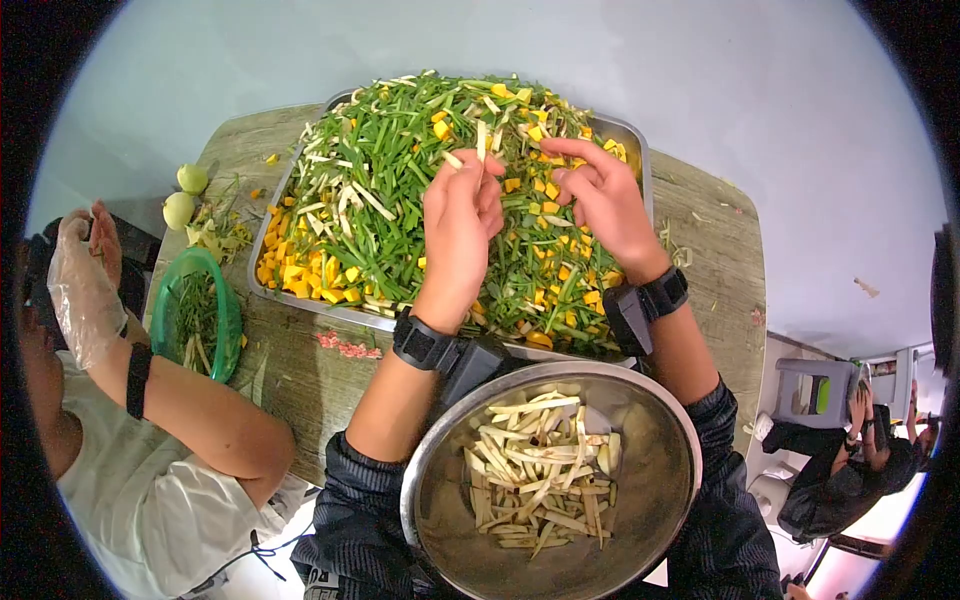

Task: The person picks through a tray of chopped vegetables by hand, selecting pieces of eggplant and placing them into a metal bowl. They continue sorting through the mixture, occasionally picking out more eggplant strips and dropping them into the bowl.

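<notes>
My left hand is closed, pinching pale vegetable strips that stick up past the fingertips. It is above a large metal tray heaped with cut green stalks, orange cubes and pale sticks. Over the right part of the heap is my right hand, index finger stretched toward the left hand and the other fingers loosely bent; nothing shows in it. Between my forearms, close to me, sits a steel bowl holding many pale cut strips. Black bands circle both my wrists.
The tray stands on a wooden table. At left are a green basket with leafy stalks, two pale round vegetables and pink scraps. Beside me a person in white wears a plastic glove. Another person is at far right.
</notes>
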### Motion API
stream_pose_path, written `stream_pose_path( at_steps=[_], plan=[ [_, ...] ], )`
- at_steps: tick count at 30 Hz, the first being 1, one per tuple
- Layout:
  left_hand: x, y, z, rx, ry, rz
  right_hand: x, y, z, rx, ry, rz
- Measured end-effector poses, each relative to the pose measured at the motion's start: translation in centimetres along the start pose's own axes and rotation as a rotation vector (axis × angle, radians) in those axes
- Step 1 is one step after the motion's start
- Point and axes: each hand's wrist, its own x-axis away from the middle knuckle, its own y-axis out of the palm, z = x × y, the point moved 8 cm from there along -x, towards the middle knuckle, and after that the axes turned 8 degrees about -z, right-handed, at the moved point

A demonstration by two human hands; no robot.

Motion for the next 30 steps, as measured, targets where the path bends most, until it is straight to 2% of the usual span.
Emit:
stream_pose_path(
  at_steps=[4,6,7,9,10,12,13,16,18,19,20,21,23,25,27,30],
  plan=[
    [0.0,-0.4,-0.3,0.012,-0.012,0.036,0.1,-0.2,0.0,-0.054,0.058,-0.015],
    [0.0,-0.6,-0.2,-0.039,0.003,0.020,0.3,-1.3,0.1,-0.130,0.038,0.139],
    [0.1,-0.4,-0.3,-0.038,-0.010,-0.008,0.2,-1.5,0.4,-0.130,0.037,0.138],
    [0.0,-0.1,-0.5,-0.036,-0.023,-0.036,0.7,-4.2,1.2,-0.155,-0.007,0.420],
    [-0.1,0.1,-0.2,-0.075,0.036,-0.010,0.6,-4.6,1.6,-0.155,-0.007,0.420],
    [-0.1,0.6,0.1,-0.115,0.094,0.016,1.7,-6.6,1.9,-0.211,-0.063,0.658],
    [0.0,0.8,0.4,-0.113,0.121,0.033,1.8,-6.6,1.9,-0.211,-0.063,0.659],
    [-0.1,0.4,0.4,-0.126,0.123,0.011,1.4,-5.5,1.3,-0.235,-0.038,0.541],
    [0.0,0.4,0.4,-0.141,0.095,-0.027,0.6,-2.7,-0.1,-0.288,-0.103,0.195],
    [0.2,0.5,0.9,-0.297,0.083,-0.008,0.8,-2.6,-0.4,-0.288,-0.103,0.196],
    [0.4,0.5,1.2,-0.454,0.070,0.012,0.8,-1.6,-0.9,-0.209,-0.092,0.086],
    [0.4,0.6,1.0,-0.454,0.069,0.012,0.8,-0.7,-1.3,-0.130,-0.081,-0.024],
    [1.1,2.4,3.3,-0.787,0.443,-0.018,0.8,-0.3,-1.4,-0.165,-0.092,-0.076],
    [1.4,2.7,3.9,-0.802,0.380,-0.030,0.9,1.0,-1.5,-0.228,-0.141,-0.288],
    [1.3,2.5,3.6,-0.934,0.386,-0.035,1.0,1.2,-1.5,-0.249,-0.154,-0.293],
    [1.0,2.5,2.6,-0.923,0.325,-0.090,1.0,1.0,-1.9,-0.265,-0.165,-0.282]
  ],
)
